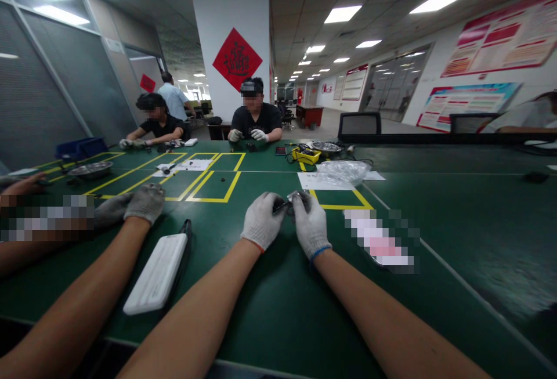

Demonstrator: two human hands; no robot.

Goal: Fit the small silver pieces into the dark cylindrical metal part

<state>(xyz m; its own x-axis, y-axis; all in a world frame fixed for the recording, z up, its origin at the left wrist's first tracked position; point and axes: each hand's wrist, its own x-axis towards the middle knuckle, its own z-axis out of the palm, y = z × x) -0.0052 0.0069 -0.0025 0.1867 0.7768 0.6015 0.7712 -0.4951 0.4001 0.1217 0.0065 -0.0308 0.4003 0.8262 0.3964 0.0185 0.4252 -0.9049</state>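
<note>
Green matting marked with yellow tape rectangles covers the long workbench [270,309], and behind it a white pillar carries a red diamond-shaped paper sign [237,58] with a dark character too blurred to read, as is the print on the wall posters. Both white knit-gloved hands meet at the middle of the bench: the left hand [261,220] and the right hand [310,225] are each pinched onto a small dark-and-silver metal part [290,201] held between them just above the mat. A white ribbed rectangular case [156,274] lies flat to the left, beside a co-worker's grey-gloved hand [145,202].
</note>
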